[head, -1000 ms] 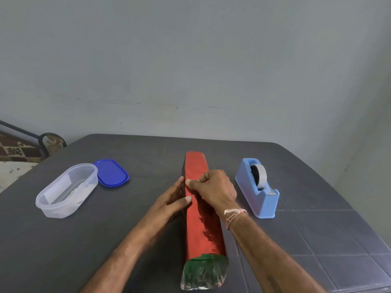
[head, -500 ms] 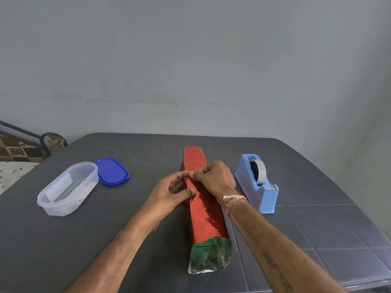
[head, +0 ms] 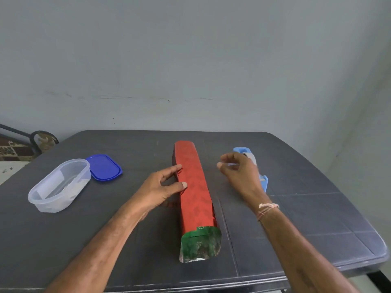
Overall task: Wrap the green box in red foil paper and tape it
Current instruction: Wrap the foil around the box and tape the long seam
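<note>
The green box, wrapped lengthwise in red foil paper, is laid mid-table. Its left edge is pressed by the left hand's outstretched thumb and forefinger. The right hand is held raised between box and tape dispenser, fingers loosely curled; whether tape is pinched cannot be told.

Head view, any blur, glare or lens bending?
Head view: soft even light, faint shadow under the left hand; head view: mild sheen on the near flap of the red foil paper; head view: slightly soft overall, table edges bowed by the wide lens.
</note>
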`<state>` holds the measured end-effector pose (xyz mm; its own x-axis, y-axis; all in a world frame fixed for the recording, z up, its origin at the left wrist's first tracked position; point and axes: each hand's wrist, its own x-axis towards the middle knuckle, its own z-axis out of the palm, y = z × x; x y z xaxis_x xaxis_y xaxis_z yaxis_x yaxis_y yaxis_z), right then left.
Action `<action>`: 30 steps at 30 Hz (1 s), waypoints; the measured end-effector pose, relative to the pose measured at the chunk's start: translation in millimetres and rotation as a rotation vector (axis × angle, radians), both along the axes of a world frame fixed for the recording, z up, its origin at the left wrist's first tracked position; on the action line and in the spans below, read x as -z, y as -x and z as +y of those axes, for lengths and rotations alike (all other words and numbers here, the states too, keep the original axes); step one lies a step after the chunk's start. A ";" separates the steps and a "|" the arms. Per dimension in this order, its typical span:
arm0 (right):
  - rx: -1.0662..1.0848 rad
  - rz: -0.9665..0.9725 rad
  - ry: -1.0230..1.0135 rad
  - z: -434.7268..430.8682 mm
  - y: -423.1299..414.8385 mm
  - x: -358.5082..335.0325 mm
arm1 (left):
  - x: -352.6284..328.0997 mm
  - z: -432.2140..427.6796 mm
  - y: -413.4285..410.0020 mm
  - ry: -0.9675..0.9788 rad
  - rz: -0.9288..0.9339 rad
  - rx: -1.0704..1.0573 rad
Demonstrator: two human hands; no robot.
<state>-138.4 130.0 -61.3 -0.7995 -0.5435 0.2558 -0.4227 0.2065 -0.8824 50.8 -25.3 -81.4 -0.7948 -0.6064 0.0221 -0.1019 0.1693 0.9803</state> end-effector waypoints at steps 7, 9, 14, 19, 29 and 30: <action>0.279 -0.119 -0.340 60.8 69.0 6.2 | 2.9 -0.9 1.2 0.025 -0.005 0.027; 0.202 -0.282 -0.307 67.2 81.1 11.1 | 1.8 0.9 1.6 0.029 -0.019 0.037; 0.113 -0.391 -0.317 61.6 92.0 1.5 | 0.4 2.0 0.6 0.022 -0.034 0.044; 0.113 -0.506 -0.324 57.5 86.6 -10.4 | 0.1 3.4 -0.7 0.002 -0.030 0.035; 0.182 -0.670 -0.145 55.0 74.8 -7.3 | 4.4 1.2 -1.7 0.000 -0.030 0.042; 0.182 -0.679 -0.122 56.1 74.3 -6.7 | 4.2 1.6 -1.9 0.001 -0.028 0.043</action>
<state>-212.7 186.1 -54.6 -0.8414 -0.3789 -0.3854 0.2631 0.3356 -0.9045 52.8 -23.7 -85.6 -0.8204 -0.5717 0.0004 -0.1216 0.1752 0.9770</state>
